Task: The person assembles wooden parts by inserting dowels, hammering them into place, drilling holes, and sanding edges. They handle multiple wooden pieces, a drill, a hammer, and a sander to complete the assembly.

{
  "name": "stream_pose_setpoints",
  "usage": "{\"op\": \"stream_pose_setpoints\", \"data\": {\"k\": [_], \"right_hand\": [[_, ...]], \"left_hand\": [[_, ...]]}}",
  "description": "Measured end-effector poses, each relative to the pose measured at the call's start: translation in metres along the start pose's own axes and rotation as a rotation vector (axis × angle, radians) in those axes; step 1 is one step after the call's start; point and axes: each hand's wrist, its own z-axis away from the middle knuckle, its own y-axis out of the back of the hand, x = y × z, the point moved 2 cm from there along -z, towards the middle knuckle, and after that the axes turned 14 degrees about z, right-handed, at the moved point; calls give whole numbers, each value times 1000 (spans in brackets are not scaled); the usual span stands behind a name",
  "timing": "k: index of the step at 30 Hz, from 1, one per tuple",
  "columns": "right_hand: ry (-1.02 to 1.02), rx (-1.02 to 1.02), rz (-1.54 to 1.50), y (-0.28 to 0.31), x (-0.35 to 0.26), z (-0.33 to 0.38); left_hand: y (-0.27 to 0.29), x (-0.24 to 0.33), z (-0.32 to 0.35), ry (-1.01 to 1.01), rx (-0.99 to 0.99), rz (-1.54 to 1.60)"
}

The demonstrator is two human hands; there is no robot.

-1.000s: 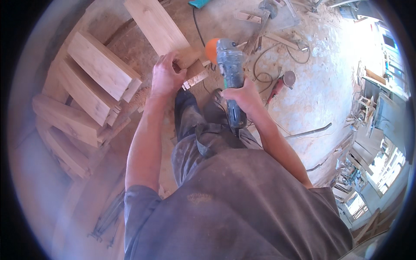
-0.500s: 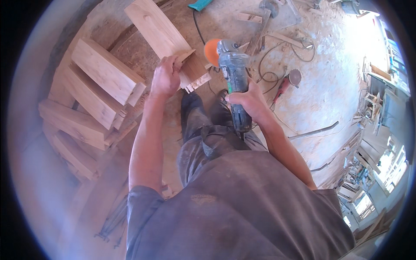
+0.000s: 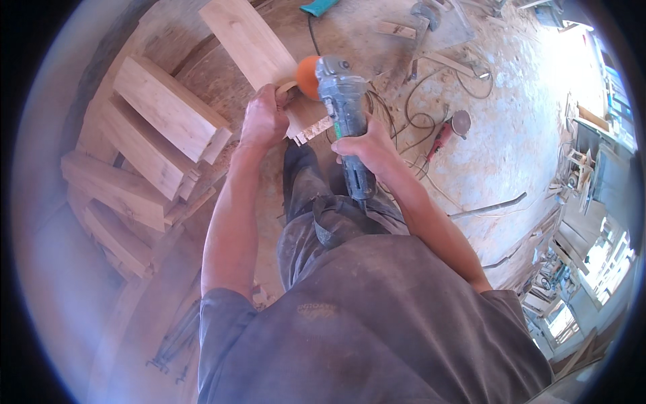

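Note:
My right hand (image 3: 369,149) is wrapped around the body of a grey angle grinder (image 3: 346,101). The grinder's orange disc (image 3: 307,78) meets or nearly meets a small wood piece (image 3: 288,86); contact cannot be made out exactly. That piece is pinched in the closed fingers of my left hand (image 3: 264,121), above a pale wooden plank (image 3: 249,44). The plank slants away to the upper left, and its near end (image 3: 315,129) is cut rough, with notches, close to my feet.
Thick wooden blocks (image 3: 171,108) lie stacked on the left. On the floor at right are a red grinder (image 3: 440,140), looping cables (image 3: 431,124) and a dark bar (image 3: 491,205). A teal tool (image 3: 319,7) and wood scraps (image 3: 397,29) lie farther off.
The grinder in my right hand has moved left, bringing its disc up to the small wood piece. My left hand has shifted slightly right and keeps its grip.

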Motion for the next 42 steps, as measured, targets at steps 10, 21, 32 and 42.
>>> {"op": "stream_pose_setpoints", "data": {"k": [10, 21, 32, 42], "right_hand": [[-80, 75, -14, 24, 4, 9], [-61, -17, 166, 21, -7, 15], [-105, 36, -16, 25, 2, 14], [-126, 56, 29, 21, 18, 1]], "left_hand": [[-15, -11, 20, -240, 97, 1], [-15, -2, 25, -272, 78, -4], [-9, -11, 10, -237, 36, -1], [-5, -14, 9, -243, 42, -57]]}}
